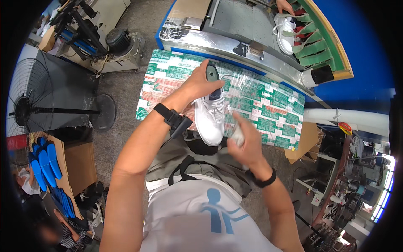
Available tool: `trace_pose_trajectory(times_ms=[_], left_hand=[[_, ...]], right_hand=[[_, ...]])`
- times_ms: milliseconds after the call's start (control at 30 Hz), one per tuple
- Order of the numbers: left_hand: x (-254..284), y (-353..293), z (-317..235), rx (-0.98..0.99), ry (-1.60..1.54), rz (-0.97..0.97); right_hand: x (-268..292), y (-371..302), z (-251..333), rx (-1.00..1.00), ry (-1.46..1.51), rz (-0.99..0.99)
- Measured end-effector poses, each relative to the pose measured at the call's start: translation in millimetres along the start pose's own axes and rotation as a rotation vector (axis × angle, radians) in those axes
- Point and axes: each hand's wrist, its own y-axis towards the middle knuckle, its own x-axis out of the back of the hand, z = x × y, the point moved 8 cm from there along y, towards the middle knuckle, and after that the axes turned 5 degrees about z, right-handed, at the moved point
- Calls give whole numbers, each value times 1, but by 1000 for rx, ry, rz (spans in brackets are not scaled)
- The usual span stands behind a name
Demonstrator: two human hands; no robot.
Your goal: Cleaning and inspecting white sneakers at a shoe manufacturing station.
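Note:
A white lace-up sneaker (210, 119) rests on the near edge of the tape-covered work surface (268, 107), its toe pointing toward me. At its heel end a dark green shoe last (212, 72) with a round hole sticks out of the opening. My left hand (199, 82) is closed around the heel and collar, thumb over the top. Just right of the toe, my right hand (247, 143) is smeared by motion. Its fingers are curled around a small white wad (237, 136), perhaps cloth; the rest of it is hidden.
Beyond the work surface runs a metal-edged conveyor (235, 42), where another person's hand (285, 6) is near a second white sneaker (285, 35). Green flaps (315, 48) hang at its right. A standing fan (25, 111) and blue insole-shaped pieces (45, 161) are at left.

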Motion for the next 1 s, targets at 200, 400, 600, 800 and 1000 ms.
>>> trace_pose_trajectory(times_ms=[200, 400, 600, 800, 1000], left_hand=[[-9, -2, -9, 51, 16, -136], [5, -13, -3, -12, -185, -43], [27, -27, 8, -79, -371, -18], [4, -3, -12, -16, -11, -75], [3, 1, -9, -56, 49, -134]], right_hand=[[-17, 46, -16, 72, -156, 128], [19, 30, 9, 271, -279, 343], [32, -31, 12, 85, -110, 426], [-12, 25, -2, 32, -19, 163], [-17, 31, -6, 60, -97, 111]])
